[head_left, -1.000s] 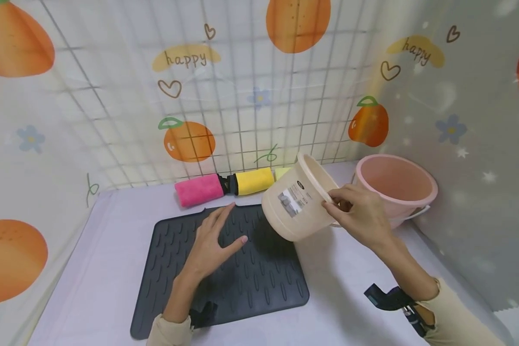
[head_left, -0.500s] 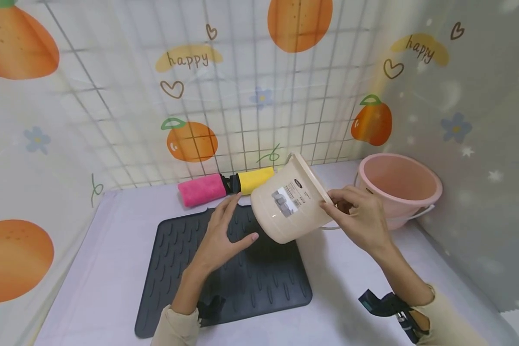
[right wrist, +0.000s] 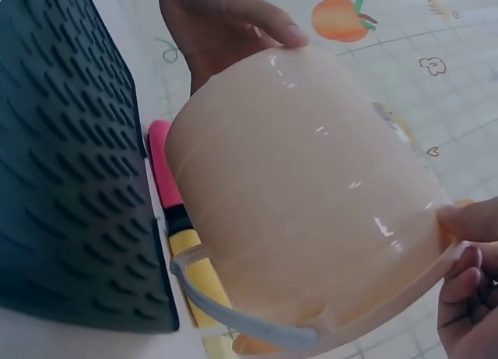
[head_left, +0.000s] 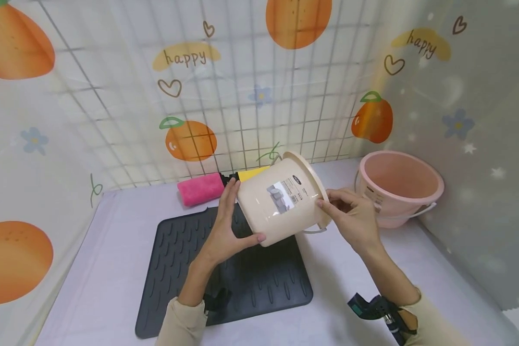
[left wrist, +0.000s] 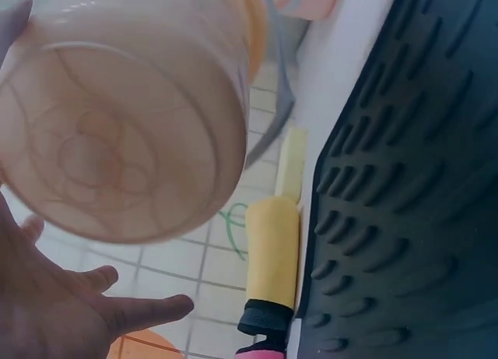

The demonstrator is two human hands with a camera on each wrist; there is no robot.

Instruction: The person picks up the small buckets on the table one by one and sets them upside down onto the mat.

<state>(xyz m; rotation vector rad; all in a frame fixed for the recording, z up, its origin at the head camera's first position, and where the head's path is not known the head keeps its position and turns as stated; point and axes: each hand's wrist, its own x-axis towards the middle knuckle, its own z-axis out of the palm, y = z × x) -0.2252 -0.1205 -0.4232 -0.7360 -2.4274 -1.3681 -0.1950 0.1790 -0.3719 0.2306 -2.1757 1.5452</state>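
A cream bucket with a printed label and a wire-like handle is tilted above the dark ribbed mat, its mouth toward the right. My right hand pinches its rim between thumb and fingers, seen closely in the right wrist view at the rim. At the base end is my left hand, fingers spread and fairly straight, thumb right at the lower edge. The left wrist view shows the round underside of the bucket facing that hand. The bucket's inside is hidden.
A pink bucket stands upright at the back right. Behind the mat lie a rolled pink cloth and a yellow one, partly covered by the cream bucket. A fruit-printed curtain hangs around the white tabletop.
The cream bucket has moved left over the mat and turned slightly, showing more of its handle. My left hand has come right and up to its base; the right hand keeps hold of the rim.
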